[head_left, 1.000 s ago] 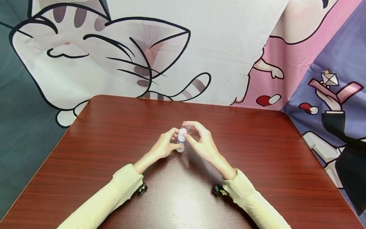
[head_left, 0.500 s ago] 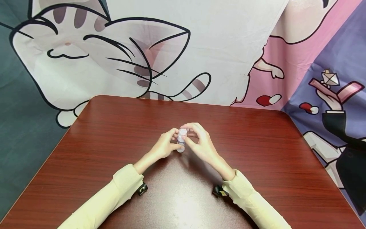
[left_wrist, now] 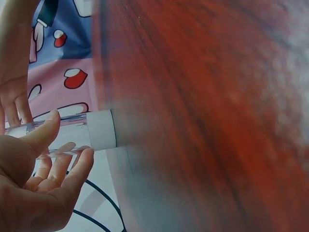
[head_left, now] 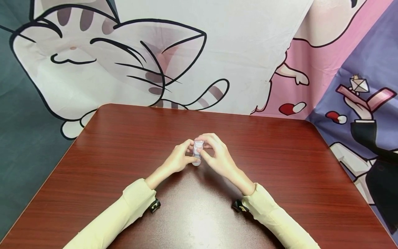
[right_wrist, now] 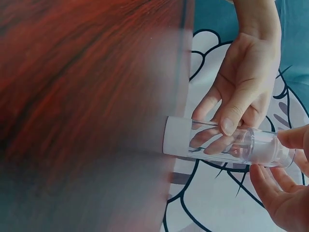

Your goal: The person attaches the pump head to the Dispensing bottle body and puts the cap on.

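A small clear bottle (head_left: pixel 196 163) with a white base stands upright on the table, near its middle. My left hand (head_left: pixel 176 159) grips the bottle's lower body between thumb and fingers. In the right wrist view a clear cap (right_wrist: pixel 265 146) surrounds the white top part of the bottle. My right hand (head_left: pixel 220 157) holds this cap from above, thumb on the near side and fingers on the far side. The left wrist view shows the white base (left_wrist: pixel 102 130) against the tabletop; the bottle's upper end is partly hidden there by the left thumb.
The reddish-brown wooden table (head_left: pixel 130 138) has rounded far corners. Behind it hangs a cloth backdrop (head_left: pixel 248 52) with cartoon drawings. A black object (head_left: pixel 384 190) stands off the right edge. Dark wrist devices (head_left: pixel 154 205) sit at both cuffs.
My right hand has lowered the clear cap over the white top of the bottle. The left hand and the bottle have stayed in place.
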Tool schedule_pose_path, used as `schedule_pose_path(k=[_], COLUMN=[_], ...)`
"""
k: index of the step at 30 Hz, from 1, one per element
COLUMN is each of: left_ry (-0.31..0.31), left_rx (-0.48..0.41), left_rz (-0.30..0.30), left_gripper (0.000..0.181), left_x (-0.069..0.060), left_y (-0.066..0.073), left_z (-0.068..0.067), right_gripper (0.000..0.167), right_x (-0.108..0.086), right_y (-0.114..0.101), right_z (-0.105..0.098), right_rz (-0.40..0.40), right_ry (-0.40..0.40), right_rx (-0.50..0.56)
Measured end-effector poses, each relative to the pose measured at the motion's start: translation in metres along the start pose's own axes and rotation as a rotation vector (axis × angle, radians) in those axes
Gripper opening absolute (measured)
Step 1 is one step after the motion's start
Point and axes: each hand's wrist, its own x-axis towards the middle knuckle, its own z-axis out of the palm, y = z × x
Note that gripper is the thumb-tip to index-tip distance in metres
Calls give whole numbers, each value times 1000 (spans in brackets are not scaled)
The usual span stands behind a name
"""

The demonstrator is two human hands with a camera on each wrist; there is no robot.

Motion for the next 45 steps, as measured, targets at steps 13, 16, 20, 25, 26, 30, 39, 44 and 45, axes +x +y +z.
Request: schedule_pose_path(k=[13, 16, 20, 25, 26, 30, 39, 44, 45], left_ry=[4, 7, 11, 10, 11, 22, -11, 4, 6], left_rx=[0, -3, -4, 7, 10, 10, 9, 9, 8], left_rz=[13, 20, 25, 29, 32, 34, 40, 40, 38], left_gripper=[40, 40, 40, 40, 40, 39, 38, 37, 37], left_x=[-1, -2, -2, -2, -2, -2, -3, -2, -1], left_y=[1, 1, 2, 1, 0, 1, 3, 3, 2], left_z=[-1, -1, -1, -1, 0, 1, 5, 3, 2], right_gripper=[26, 26, 25, 26, 26, 28, 25, 25, 26], right_x=[5, 7, 7, 4, 3, 1, -5, -1, 0], right_y=[-15, -25, -27, -14, -9, 7, 10, 11, 11], right_z=[-2, -6, -6, -1, 1, 4, 1, 2, 2], right_rz=[-98, -94, -79, -60, -60, -67, -146, -154, -156], right_ry=[19, 20, 29, 43, 45, 38, 34, 21, 20], right_rx=[-6, 8, 16, 0, -4, -3, -77, -73, -70])
